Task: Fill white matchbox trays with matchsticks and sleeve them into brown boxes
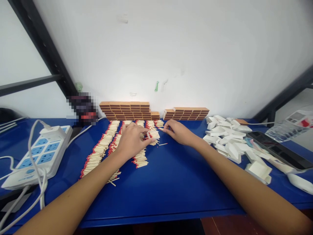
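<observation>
My left hand (132,137) is closed around a small white matchbox tray (153,134) with matches lying in it, gripped between thumb and forefinger. Just to the right, my right hand (178,131) is pinched, and pale matchsticks (160,128) show at its fingertips; how many is too small to tell. Long rows of red-tipped matches (97,156) lie beneath and left of my left hand, partly hidden by it. One loose match (163,144) rests on the blue table (168,182) between the hands.
Stacked matchboxes (124,111) stand along the wall, with a second stack (188,113) to their right. At right lie a heap of white trays (225,137), a phone (276,148) and a plastic bottle (288,125). A power strip (41,153) with cables sits left.
</observation>
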The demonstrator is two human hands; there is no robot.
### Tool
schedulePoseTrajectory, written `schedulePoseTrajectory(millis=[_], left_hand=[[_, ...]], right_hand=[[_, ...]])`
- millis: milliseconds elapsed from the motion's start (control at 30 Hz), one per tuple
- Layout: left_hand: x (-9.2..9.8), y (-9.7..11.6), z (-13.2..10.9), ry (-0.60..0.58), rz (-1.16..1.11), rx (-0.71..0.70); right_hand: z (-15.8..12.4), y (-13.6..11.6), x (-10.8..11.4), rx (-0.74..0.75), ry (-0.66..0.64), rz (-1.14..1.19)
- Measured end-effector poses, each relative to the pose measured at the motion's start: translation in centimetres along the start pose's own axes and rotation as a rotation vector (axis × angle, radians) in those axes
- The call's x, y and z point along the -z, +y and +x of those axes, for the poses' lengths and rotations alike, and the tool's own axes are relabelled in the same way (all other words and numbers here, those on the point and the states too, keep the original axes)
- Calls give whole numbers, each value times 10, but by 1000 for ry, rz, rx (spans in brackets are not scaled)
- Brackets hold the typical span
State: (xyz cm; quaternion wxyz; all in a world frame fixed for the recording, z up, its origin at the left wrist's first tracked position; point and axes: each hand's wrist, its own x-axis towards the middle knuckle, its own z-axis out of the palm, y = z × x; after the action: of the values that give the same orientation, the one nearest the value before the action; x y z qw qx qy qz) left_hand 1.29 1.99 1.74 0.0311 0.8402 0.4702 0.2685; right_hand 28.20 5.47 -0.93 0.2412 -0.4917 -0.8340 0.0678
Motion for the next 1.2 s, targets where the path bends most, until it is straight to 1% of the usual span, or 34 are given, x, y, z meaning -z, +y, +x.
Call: schedulePoseTrajectory(millis=[133, 233, 333, 400, 433, 467, 600, 633, 733, 800, 867, 967, 1033, 1067, 1133, 1200], left_hand=[[0, 0, 0, 1, 1, -8], [0, -1, 0, 14, -1, -6], [0, -2, 0, 16, 2, 0], [0, -1, 0, 12, 10, 3], [0, -1, 0, 11, 13, 4], [0, -1, 0, 11, 14, 3], [0, 0, 0, 13, 4, -9], [-1, 0, 0, 9, -3, -15], [-2, 1, 0, -8, -25, -40], [-3, 1, 0, -11, -34, -47], [-3, 0, 0, -6, -42, -38], [-3, 0, 0, 1, -65, -14], [-1, 0, 0, 8, -66, 13], [0, 0, 1, 13, -57, 32], [3, 1, 1, 29, -31, 72], [5, 1, 2, 53, -20, 100]], right_hand=[[0, -5, 3, -57, -34, 22], [-2, -10, 7, -91, -90, 118], [-5, -15, 14, -74, -167, 283], [-6, -17, 19, -49, -208, 331], [-7, -18, 21, -37, -206, 327], [-7, -19, 23, -29, -180, 314], [-7, -31, 21, -18, 57, 286], [-7, -36, 18, -9, 93, 295], [-8, -53, 10, 64, 116, 304], [-8, -59, 8, 120, 119, 288], [-8, -57, 9, 140, 138, 270], [-7, -42, 16, 87, 180, 217], [-7, -31, 19, 26, 137, 185], [-8, -27, 20, 0, 77, 184], [-10, -25, 20, -17, -106, 213], [-12, -28, 19, 5, -266, 245]])
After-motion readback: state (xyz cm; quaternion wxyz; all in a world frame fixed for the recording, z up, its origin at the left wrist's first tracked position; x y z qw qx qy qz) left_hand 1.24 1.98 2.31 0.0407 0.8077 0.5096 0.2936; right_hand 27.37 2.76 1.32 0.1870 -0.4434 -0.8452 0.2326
